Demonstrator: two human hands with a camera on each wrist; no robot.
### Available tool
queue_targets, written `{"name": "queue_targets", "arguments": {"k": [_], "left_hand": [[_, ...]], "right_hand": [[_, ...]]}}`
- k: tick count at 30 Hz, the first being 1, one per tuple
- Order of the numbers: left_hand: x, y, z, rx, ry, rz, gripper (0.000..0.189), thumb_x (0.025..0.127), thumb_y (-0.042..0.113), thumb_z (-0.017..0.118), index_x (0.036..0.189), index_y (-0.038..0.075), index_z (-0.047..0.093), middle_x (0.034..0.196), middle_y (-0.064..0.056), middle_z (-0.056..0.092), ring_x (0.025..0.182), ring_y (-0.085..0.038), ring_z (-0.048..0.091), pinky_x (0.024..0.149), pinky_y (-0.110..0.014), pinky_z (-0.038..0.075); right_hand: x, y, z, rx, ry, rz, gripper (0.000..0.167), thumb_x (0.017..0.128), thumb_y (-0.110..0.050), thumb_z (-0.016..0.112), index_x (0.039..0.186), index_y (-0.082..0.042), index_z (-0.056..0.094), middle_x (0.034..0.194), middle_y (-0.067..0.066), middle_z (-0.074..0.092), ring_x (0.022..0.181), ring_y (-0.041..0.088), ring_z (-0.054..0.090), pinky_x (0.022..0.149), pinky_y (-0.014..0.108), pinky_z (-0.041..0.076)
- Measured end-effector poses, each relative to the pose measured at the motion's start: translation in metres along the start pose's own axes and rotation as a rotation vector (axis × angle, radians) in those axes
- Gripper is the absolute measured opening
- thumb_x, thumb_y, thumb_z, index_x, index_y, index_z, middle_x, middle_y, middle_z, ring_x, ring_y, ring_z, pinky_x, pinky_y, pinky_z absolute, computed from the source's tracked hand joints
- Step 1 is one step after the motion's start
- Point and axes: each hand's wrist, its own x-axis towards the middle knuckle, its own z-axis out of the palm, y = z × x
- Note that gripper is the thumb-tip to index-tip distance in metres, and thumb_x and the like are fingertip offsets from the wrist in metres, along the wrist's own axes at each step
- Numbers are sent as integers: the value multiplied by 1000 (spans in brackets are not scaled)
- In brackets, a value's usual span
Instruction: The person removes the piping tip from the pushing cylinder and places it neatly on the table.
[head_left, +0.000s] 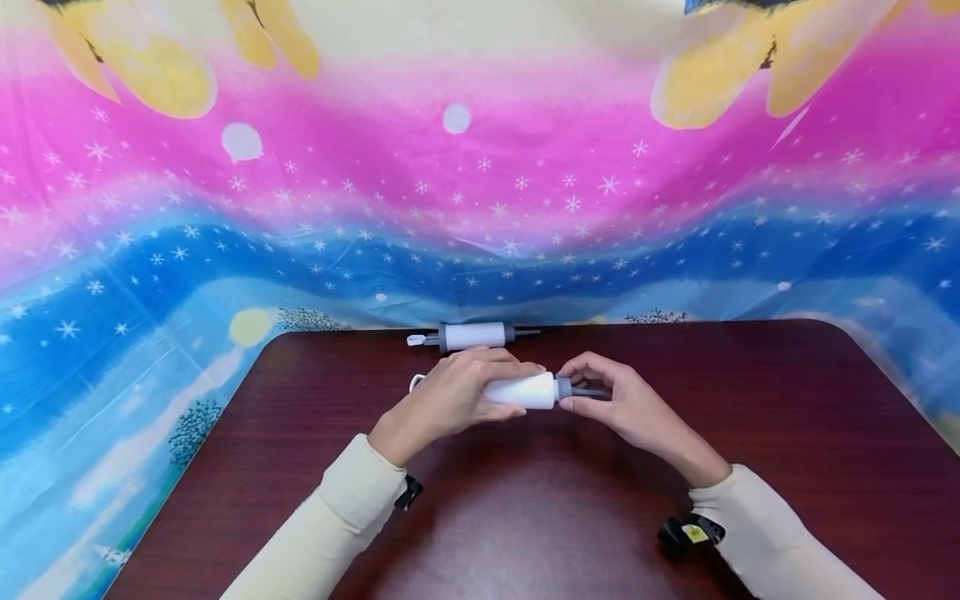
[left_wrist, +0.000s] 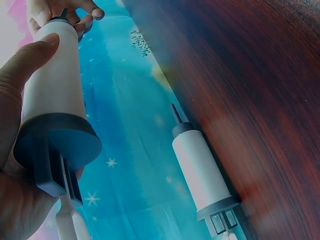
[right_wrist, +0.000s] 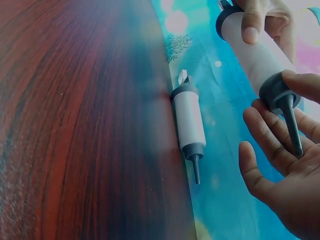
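Note:
A white balloon pump (head_left: pixel 528 390) with grey ends is held level above the table between both hands. My left hand (head_left: pixel 457 387) grips its white barrel, thumb along one side in the left wrist view. At the other end, my right hand (head_left: pixel 637 412) pinches the grey nozzle cap (right_wrist: pixel 274 90) between thumb and fingers. The thin grey nozzle (right_wrist: pixel 290 125) points toward the right palm. Behind the left hand shows part of the pump's white pull handle (left_wrist: pixel 70 220). A second, similar balloon pump (head_left: pixel 476 336) lies by the table's far edge, touched by neither hand.
The dark red-brown wooden table (head_left: pixel 300 500) has rounded far corners. A printed cloth (head_left: pixel 480 208) in pink and blue with snowflakes hangs right behind its far edge and along the left side. A black wrist camera (head_left: pixel 686 532) sits by the right sleeve.

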Motion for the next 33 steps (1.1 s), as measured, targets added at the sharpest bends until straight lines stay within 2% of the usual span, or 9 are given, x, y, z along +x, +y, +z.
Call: {"name": "queue_targets", "arguments": {"k": [10,16,24,33], "left_hand": [[-2,-1,0,13,9,-6,54,88,33,87,139,26,70,123,4,74,108,-13,67,91,-36,59],[-3,-1,1,3,-1,-29,53,88,35,86,138,27,70,121,6,74,106,-11,67,89,-36,59],[-5,-2,0,-32,10,-68,55,87,33,87,139,29,69,119,5,74,105,-13,68,88,-36,59],[-8,-4,1,28,30,-96,54,88,38,86,139,33,69,121,5,75,106,-13,69,84,-37,60]], "right_hand": [[0,-3,1,3,-1,20,31,95,-14,78,123,-9,66,114,10,72,103,23,70,88,25,58],[-2,-3,2,-15,11,26,31,94,-15,79,122,-11,66,114,9,72,104,21,70,90,29,59],[-3,-2,3,-48,66,17,30,91,-10,81,118,-12,67,106,7,72,98,22,70,85,29,57],[-3,-2,3,-54,67,16,32,90,-8,81,118,-12,66,107,6,73,98,21,71,87,29,57]]}}
